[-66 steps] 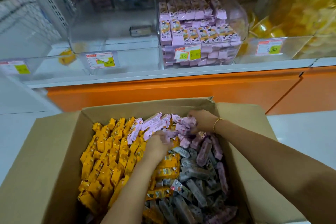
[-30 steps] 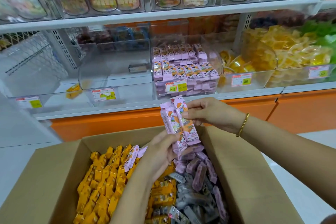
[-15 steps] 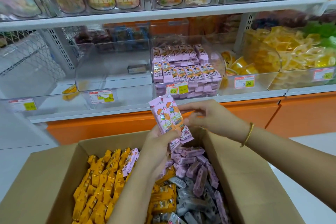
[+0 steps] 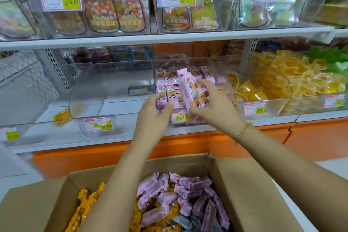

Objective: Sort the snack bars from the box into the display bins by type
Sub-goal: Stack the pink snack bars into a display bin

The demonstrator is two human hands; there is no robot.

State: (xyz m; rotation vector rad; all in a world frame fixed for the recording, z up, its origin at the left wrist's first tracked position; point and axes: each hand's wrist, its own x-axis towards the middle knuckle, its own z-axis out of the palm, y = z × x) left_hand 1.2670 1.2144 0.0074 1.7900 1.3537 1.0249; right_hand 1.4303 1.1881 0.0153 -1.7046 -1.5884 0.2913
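Curled round a small bunch of pink bars [image 4: 185, 88], the right hand [image 4: 212, 107] pinches them between thumb and fingers and holds them standing up at the mouth of the pink bin [image 4: 224, 84]. At 9 o'clock from the bunch is the left hand [image 4: 154, 111]. Its fingers look loose and seem to hold nothing, but it is blurry, so I cannot tell if it touches the bunch. I think the step now is putting this bunch into its bin. The next move would be to lower the bars in neatly beside the stacked bars [image 4: 165, 81], which stand in tidy rows, and then let go. That bin looks quite full, so the hand will need to find a gap. At 9 o'clock from the pink bin is a clear bin [image 4: 90, 100] with just one dark bar [image 4: 139, 89] that I can see. At 3 o'clock is a bin of yellow jelly cups [image 4: 282, 81]. Down at 6 o'clock sits the box [image 4: 244, 194], with lots left to sort. It has yellow bars [image 4: 82, 207] at its 9 o'clock side, loose pink bars [image 4: 180, 190] in the middle, and a few grey bars [image 4: 180, 219] under them.
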